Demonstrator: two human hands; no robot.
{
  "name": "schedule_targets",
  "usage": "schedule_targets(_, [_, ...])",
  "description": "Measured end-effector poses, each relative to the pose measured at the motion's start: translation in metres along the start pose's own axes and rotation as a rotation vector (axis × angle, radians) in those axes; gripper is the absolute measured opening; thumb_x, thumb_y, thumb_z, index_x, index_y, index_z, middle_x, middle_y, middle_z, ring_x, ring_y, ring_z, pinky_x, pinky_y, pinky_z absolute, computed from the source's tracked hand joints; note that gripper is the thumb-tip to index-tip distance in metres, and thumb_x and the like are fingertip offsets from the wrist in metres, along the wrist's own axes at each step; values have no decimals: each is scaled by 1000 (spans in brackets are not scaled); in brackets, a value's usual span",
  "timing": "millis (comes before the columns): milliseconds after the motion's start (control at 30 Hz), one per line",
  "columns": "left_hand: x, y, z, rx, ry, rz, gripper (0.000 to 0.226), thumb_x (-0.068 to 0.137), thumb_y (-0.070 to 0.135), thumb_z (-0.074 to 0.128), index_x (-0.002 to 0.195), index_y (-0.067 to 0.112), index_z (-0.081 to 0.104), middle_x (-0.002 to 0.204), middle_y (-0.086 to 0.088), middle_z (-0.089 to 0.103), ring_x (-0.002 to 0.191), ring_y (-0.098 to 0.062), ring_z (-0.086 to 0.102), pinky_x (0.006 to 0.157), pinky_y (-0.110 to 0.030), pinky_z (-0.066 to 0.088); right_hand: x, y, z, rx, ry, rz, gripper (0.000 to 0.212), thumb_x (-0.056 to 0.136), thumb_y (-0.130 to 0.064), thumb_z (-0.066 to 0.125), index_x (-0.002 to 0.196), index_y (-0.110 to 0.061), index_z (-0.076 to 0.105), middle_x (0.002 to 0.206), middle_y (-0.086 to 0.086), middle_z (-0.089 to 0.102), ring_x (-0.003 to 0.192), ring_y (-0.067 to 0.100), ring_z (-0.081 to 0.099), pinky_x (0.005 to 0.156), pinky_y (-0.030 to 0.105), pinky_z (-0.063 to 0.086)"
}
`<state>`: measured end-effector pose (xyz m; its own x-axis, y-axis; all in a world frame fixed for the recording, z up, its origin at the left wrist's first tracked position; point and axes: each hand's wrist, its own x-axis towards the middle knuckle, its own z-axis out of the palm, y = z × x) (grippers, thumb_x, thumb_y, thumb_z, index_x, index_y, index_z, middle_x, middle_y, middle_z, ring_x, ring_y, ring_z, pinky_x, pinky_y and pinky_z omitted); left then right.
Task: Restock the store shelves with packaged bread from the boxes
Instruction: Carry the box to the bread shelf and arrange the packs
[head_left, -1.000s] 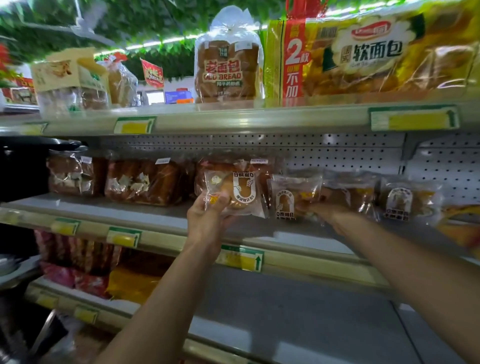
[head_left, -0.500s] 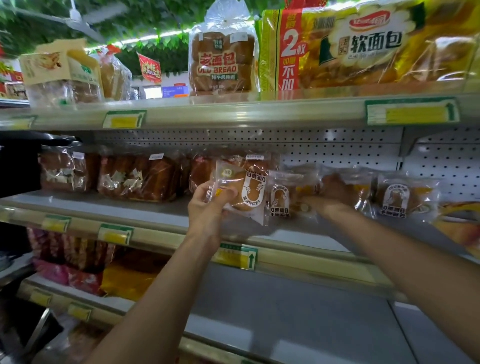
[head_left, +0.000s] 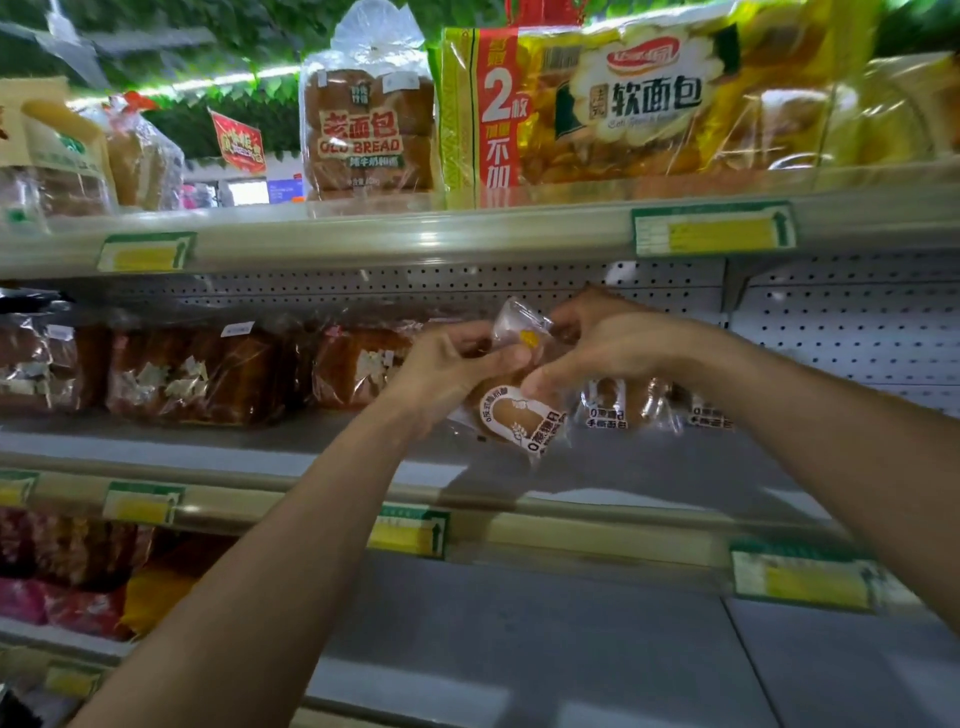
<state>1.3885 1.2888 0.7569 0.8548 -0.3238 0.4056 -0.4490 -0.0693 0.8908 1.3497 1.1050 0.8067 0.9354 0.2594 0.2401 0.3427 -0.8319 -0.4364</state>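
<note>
My left hand (head_left: 451, 364) and right hand (head_left: 602, 343) both pinching one small bread packet (head_left: 522, 415) above the middle shelf (head_left: 218, 447), my fingers hiding its top, blurred matching packets (head_left: 608, 405) behind, half hidden by my wrist

The right hand (head_left: 597, 343) hides part of the bread packet (head_left: 519, 415).

Bread packet (head_left: 519, 410) between both hands

Head view, close, facing shelves (head_left: 415, 239), perhaps upward
</note>
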Motion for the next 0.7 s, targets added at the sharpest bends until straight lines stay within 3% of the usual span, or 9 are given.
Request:
schedule_targets(67, [5, 5, 13, 98, -33, 32, 24, 78, 19, 78, 100, 24, 73, 101, 2, 76, 90, -17, 74, 78, -30, 60, -2, 11, -4, 8, -47, 58, 34, 69, -39, 85, 91, -21, 67, 83, -3, 72, 74, 15, 71, 51, 25, 55])
schedule_targets(133, [11, 6, 27, 106, -43, 86, 22, 82, 17, 75, 100, 29, 71, 99, 6, 74, 90, -12, 72, 79, -27, 59, -5, 26, -4, 65, -59, 85, 31, 67, -34, 87, 88, -19, 70, 80, -2, 74, 70, 15, 72, 59, 35, 60])
schedule_targets(200, [19, 4, 33, 19, 26, 119, 24, 89, 13, 68, 111, 23, 67, 104, 6, 69, 91, -4, 69, 77, -21, 56, -12, 48, -3, 126, -16, 112, 29, 66, -30, 88, 87, -18, 72, 75, -3, 74, 69, 15, 71, 59, 31, 58])
schedule_targets(267, [29, -8, 29, 23, 132, 136, 32, 87, 17, 69, 117, 28, 64, 117, 3, 65, 104, -6, 65, 88, -25, 56, -23, 75, -1, 268, 93, 152, 29, 65, -26, 87, 87, -15, 72, 75, -2, 75, 72, 18, 71, 61, 29, 56])
schedule_targets(333, [39, -28, 21, 158, 153, 105, 51, 78, 21, 77, 120, 42, 59, 137, 1, 53, 125, -15, 52, 100, -29, 50, -32, 105, -1, 450, 204, 241, 36, 62, -28, 85, 90, -10, 70, 80, 5, 76, 78, 25, 69, 70, 35, 55])
schedule_targets(400, [40, -43, 17, 376, 100, 27, 73, 76, 17, 82, 134, 44, 49, 148, 6, 38, 129, -12, 38, 96, -18, 48, -35, 130, 2, 556, 237, 342, 43, 60, -31, 83, 90, -4, 69, 79, 7, 76, 75, 21, 67, 62, 28, 51])
schedule_targets(500, [44, -61, 20, 722, 7, -23, 92, 72, 26, 86, 145, 45, 35, 157, 7, 23, 144, -20, 24, 117, -37, 32, -28, 154, 15, 555, 227, 413, 66, 50, -41, 87, 96, 3, 68, 84, 13, 75, 76, 23, 66, 60, 29, 46])
schedule_targets(600, [45, -66, 25, 941, -53, -12, 93, 74, 31, 82, 150, 42, 30, 158, 3, 19, 147, -23, 13, 118, -34, 16, -19, 162, 24, 580, 241, 412, 39, 63, -26, 88, 84, -1, 67, 69, 5, 71, 60, 12, 62, 51, 22, 44])
schedule_targets(700, [46, -71, 24, 1011, -33, 41, 92, 74, 31, 82, 149, 43, 30, 156, 1, 23, 147, -22, 13, 117, -30, 13, -13, 162, 27, 608, 254, 400, 31, 68, -17, 86, 90, -7, 67, 77, 1, 69, 69, 11, 59, 60, 22, 40])
